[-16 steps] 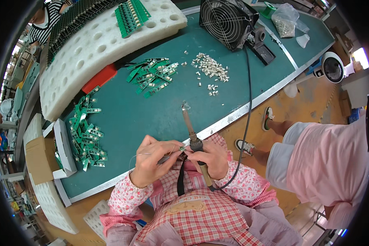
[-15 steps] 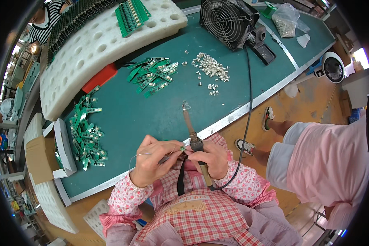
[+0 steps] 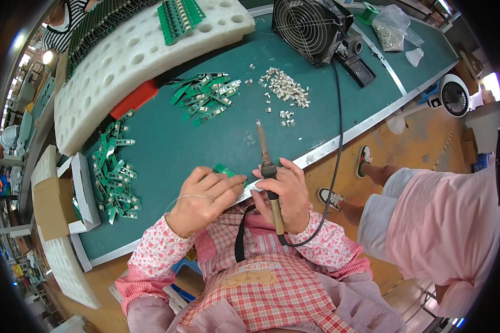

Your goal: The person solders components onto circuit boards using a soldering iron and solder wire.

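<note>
Currently, near the frame's centre, the right hand (image 3: 286, 194) is holding a soldering iron (image 3: 268, 170). The left hand (image 3: 204, 195) is partly covering a green board (image 3: 223, 169); its grip is hiding from view. A careless turn could be bringing the iron's tip (image 3: 259, 124) against the board.

A smooth, matt benchtop (image 3: 194, 147) is edged with dull metal trim (image 3: 323, 152), while gloss is shown by the circuit boards (image 3: 208, 97) and the crinkled, clear plastic bag (image 3: 390, 33), and tarnished metal on the soldering iron (image 3: 269, 170), pitted foam block (image 3: 122, 69), matt cardboard box (image 3: 50, 208) and woven cloth apron (image 3: 294, 288) are seen.
</note>
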`<state>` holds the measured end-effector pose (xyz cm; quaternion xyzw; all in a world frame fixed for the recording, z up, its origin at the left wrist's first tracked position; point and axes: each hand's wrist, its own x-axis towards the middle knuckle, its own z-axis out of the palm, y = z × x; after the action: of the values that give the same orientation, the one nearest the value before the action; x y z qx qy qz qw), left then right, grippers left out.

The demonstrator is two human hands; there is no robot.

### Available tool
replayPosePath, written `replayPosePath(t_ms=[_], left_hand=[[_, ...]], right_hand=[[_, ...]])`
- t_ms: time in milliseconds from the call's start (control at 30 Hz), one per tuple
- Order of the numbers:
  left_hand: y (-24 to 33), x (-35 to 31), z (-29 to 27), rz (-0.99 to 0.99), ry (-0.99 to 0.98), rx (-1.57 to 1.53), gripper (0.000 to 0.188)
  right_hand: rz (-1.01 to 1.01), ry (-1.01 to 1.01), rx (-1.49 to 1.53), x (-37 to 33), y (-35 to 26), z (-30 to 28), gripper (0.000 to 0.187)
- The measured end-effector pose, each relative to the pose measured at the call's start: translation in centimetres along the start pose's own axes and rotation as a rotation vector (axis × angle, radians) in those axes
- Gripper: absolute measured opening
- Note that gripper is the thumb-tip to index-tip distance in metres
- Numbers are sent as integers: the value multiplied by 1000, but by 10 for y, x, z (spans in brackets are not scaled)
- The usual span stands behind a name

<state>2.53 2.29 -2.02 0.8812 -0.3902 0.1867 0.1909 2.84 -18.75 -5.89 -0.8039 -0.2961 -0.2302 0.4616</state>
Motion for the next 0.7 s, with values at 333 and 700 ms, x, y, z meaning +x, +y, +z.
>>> replayPosePath(t_ms=[333,700], left_hand=[[20,5,-21,-98,-67,0,24],[29,-20,-26,-546,64,-361,14]], right_hand=[[-32,-106,-63,5,-12,-14,31],[43,5,-51,7,-9,-8,34]])
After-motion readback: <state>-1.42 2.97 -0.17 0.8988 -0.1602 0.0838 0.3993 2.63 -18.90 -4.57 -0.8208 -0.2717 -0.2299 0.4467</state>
